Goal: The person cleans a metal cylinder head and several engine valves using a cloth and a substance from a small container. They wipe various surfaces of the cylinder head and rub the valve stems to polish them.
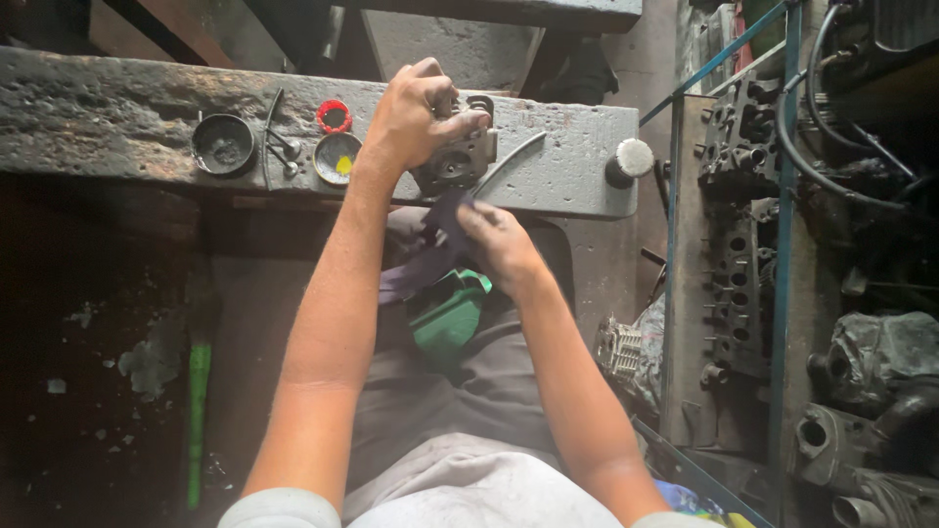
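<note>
A grimy grey metal engine part (458,156) with round holes stands at the near edge of a worn concrete bench (117,117). My left hand (423,115) is closed over its top. Just below it, my right hand (497,242) pinches a dark purple rag (423,256) that hangs down toward my lap. Under the rag, on my lap, lies a green object (448,315). A curved metal strip (514,156) leans on the bench right of the part.
On the bench lie a red ring (335,115), a round dark tin (223,144), a round lid with a yellow spot (336,157), small valves (286,152) and a knob (632,158). Cylinder heads (736,284) and hoses (831,147) crowd the right. A green-handled tool (199,411) lies at the left.
</note>
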